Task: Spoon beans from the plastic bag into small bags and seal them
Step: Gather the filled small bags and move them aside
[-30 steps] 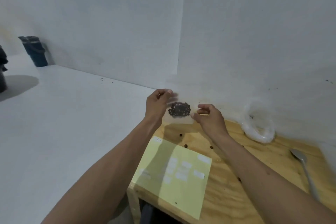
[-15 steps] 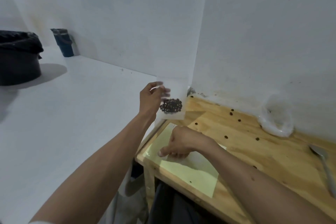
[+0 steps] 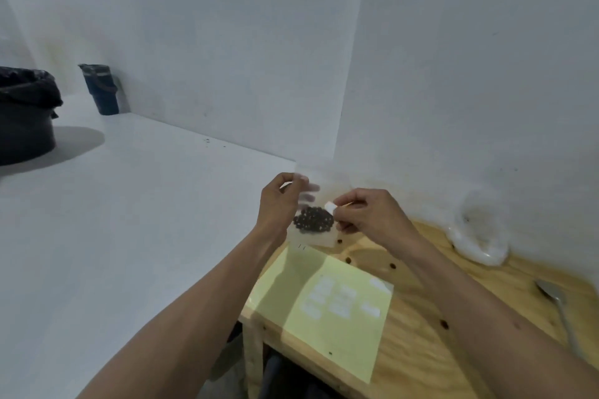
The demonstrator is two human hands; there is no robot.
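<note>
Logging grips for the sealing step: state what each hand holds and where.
Left hand pinches the small bag of beans by its upper left edge. Right hand holds a small white sticker at the fingertips, against the bag.

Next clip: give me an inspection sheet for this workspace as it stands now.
Surface: wooden table, set in a white corner.
Job's things: small bag with beans held up; white sticker; plastic bag; spoon; yellow sheet of stickers.
Clutter: loose beans on the table.
Grippers: left hand holds the bag; right hand pinches the sticker.
Cables: nothing seen.
Surroundings: two bins, white floor.
</note>
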